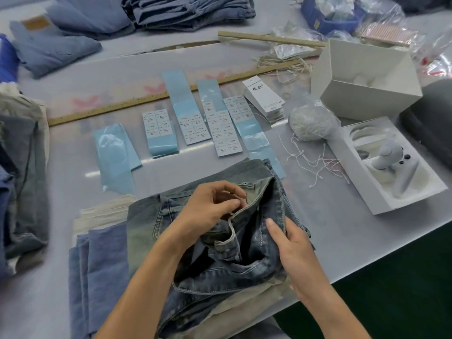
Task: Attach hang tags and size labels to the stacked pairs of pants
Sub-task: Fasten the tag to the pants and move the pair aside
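Pants (pixel 256 243) on grey table (pixel 330 245) (labels (pixel 220 126), tags (pixel 265 96) nearby)

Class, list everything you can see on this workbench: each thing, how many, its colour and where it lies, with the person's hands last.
jeans: one pair, faded blue, front centre, on a pants stack.
label sheets: several, white on blue backing, centre.
hang tags: one stack, white, right of the sheets.
strings: loose bunch, white, right.
wooden ruler: one, tan, behind the sheets.
open box: one, white, far right.
left hand: fingers pinching the waistband.
right hand: holding the jeans.
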Demonstrator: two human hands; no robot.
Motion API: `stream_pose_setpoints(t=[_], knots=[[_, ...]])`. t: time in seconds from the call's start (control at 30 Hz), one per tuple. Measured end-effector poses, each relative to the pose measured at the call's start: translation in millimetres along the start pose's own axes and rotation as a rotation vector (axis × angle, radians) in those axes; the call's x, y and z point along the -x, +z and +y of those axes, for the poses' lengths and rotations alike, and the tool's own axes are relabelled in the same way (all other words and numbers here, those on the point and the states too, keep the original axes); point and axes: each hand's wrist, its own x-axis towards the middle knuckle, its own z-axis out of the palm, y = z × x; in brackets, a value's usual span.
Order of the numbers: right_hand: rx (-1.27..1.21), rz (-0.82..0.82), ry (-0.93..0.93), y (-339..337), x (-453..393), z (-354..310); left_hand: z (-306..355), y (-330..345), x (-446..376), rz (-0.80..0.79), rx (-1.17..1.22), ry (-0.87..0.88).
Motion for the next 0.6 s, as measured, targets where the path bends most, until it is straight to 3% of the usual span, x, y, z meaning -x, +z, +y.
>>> stream_pose_setpoints(t=[0.2, 0.3, 0.37, 0.47, 0.53, 0.6], knots=[[0.152, -0.011, -0.11, 5.5, 4.9, -1.3, 2.1, 18.5, -12.2, 0.049, -0.255, 0.046], [0.149, 0.032, -0.13, 3.1, 4.3, 1.7, -4.6, 17.6, -12.6, 0.135, -0.179, 0.027], [0.181, 0.15, -0.181, 2.1, 4.9, 4.4, -8.4, 15.0, -9.4, 0.162, -0.053, -0.035], [0.645, 0.5, -0.615, 0.9, 4.2, 3.7, -9.7, 12.1, -6.7, 0.2, 0.08, -0.093], [0.788, 0.458, -0.786, 7.9, 4.8, 1.4, -6.2, 12.2, -6.3, 0.212, 0.111, -0.094], [0.789, 0.351, -0.672, 14.9, 2.4, -5.2, -2.4, 13.8, -4.9, 0.201, 0.121, -0.082]])
